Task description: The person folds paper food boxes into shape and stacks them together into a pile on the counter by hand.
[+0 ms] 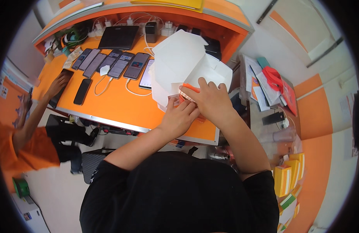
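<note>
At the right end of the orange table (121, 110), both my hands meet over a small orange item (191, 87) with a pale patterned strip along it. My right hand (213, 101) grips it from above, thumb reaching left across it. My left hand (177, 119) closes on its near side, with a reddish clear edge by the fingertips. The fingers hide most of the item, so its kind cannot be made out. Just beyond and under my hands lies a white cardboard box (216, 70), its large lid (177, 50) folded up.
Several phones (137, 65) lie left of the box, some with white cables. Behind them are a closed black laptop (118, 37) and chargers. At left, a person in an orange top (33, 149) touches a dark device (61, 88). A side table at right bears papers and a red bag (273, 77).
</note>
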The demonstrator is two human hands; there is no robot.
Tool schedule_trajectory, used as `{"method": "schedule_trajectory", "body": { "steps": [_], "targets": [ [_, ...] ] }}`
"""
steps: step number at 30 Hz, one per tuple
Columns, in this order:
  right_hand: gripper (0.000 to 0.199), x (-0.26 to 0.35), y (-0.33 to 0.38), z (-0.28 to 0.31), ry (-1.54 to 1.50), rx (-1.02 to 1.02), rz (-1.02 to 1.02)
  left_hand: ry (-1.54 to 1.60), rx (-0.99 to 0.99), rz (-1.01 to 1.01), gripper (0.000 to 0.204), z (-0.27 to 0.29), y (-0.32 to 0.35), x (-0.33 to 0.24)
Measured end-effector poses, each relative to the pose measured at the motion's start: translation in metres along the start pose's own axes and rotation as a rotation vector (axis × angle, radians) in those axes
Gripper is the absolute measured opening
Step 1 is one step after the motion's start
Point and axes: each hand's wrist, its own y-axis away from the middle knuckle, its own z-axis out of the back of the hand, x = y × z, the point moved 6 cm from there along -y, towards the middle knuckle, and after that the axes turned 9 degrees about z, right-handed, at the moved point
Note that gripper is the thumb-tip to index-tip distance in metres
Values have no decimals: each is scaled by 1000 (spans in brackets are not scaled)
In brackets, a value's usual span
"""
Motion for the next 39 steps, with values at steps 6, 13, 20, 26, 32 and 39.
{"method": "schedule_trajectory", "body": {
  "steps": [6, 13, 20, 26, 32, 39],
  "targets": [
    [39, 1, -20, -6, 15, 124, 37, 44, -61, -53, 30, 2, 4, -6],
    [31, -5, -14, -29, -33, 145, 11, -112, -7, 29, 36, 7, 0, 23],
    [40, 5, -2, -25, -241, -38, 111, 253, -48, 138, 45, 3, 13, 51],
    [56, 8, 12, -39, -435, -196, -54, 605, -120, 99, 45, 1, 10, 35],
    [50, 0, 13, -37, -594, -55, -32, 800, -145, 237, 50, 2, 9, 39],
    [39, -165, 36, -66, -411, -344, -447, 681, -100, 323, 58, 5, -2, 26]
  ]
}}
